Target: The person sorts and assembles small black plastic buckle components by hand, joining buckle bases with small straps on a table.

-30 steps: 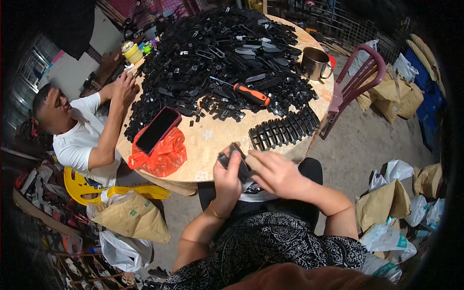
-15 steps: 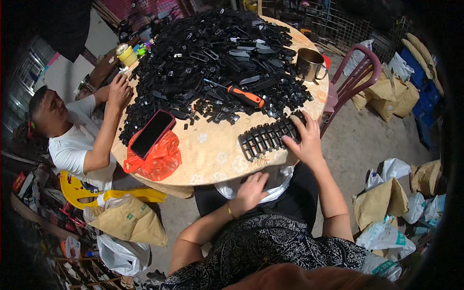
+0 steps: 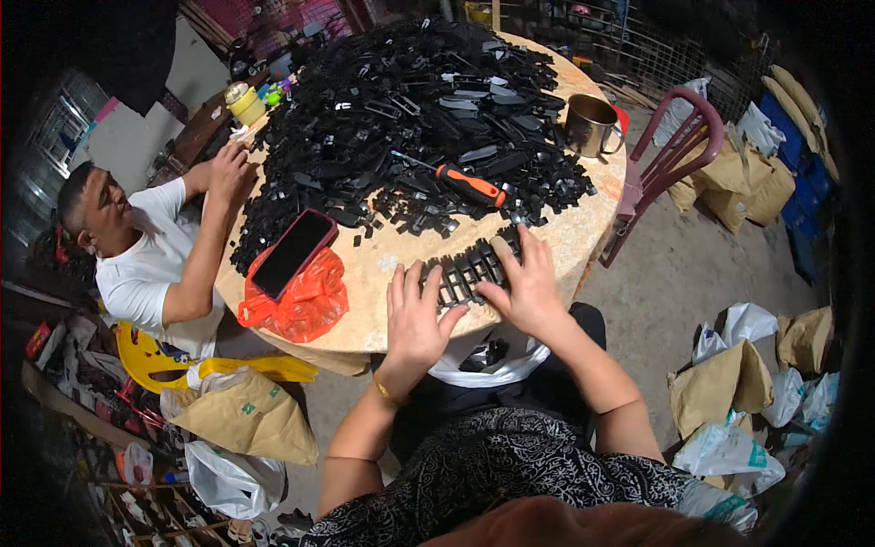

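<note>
A row of black plastic parts (image 3: 468,275), lined up side by side, lies near the front edge of the table. My left hand (image 3: 415,319) holds its left end between thumb and fingers. Around its right end is my right hand (image 3: 531,284), thumb on the near side and fingers on the far side. Both hands partly cover the row. Beyond it spreads a large heap of loose black plastic parts (image 3: 410,118). An orange-and-black screwdriver (image 3: 471,184) rests at the heap's near side. Below the table edge, a white plastic bag (image 3: 492,369) with dark pieces in it sits at my lap.
A phone (image 3: 293,253) lies on a red plastic bag (image 3: 305,305) at the left. A metal mug (image 3: 591,126) stands at the right, near a purple chair (image 3: 679,137). Another person (image 3: 150,246) sits at the left with hands at the table edge. Sacks (image 3: 715,387) stand on the floor.
The row has shifted left along the table with my right hand. My left hand has risen from below the table edge onto the row's left end.
</note>
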`<state>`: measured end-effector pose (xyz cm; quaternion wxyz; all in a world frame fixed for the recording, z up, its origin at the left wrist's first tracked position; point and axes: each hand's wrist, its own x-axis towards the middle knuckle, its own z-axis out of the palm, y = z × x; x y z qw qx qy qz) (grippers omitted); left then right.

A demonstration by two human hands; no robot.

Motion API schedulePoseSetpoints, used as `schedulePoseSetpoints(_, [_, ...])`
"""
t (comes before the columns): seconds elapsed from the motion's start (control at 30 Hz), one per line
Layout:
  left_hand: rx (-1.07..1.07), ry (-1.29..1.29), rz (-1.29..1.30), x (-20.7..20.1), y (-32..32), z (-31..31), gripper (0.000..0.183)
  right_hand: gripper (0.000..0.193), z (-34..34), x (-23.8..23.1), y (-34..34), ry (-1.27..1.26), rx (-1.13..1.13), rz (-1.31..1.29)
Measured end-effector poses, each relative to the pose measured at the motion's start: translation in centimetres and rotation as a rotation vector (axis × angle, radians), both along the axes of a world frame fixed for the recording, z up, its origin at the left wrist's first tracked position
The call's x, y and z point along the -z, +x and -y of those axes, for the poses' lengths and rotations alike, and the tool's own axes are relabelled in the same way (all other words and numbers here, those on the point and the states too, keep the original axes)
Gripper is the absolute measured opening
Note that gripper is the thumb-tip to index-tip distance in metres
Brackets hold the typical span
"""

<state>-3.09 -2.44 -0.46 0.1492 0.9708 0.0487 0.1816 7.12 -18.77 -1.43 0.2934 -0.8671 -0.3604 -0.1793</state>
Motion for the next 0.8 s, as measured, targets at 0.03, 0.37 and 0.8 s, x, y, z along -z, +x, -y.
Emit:
schedulePoseSetpoints(0.03, [0.048, -0.115, 0.049, -0.2, -0.3, -0.5, 0.062, 0.062, 0.0, -0.3, 0.4, -0.037, 0.035, 0.061])
schedulePoseSetpoints(0.37, [-0.239, -0.071, 0.069, -0.5, -0.8, -1.8, 0.043, 0.013, -9.1, -2.3, 7.5, -0.158, -0.215, 0.052])
schedulePoseSetpoints(0.8, [-0.216, -0.703, 0.448, 1.5, -0.3, -2.8, 0.030, 0.016, -9.0, -3.7, 7.1, 0.184, -0.334, -0.339])
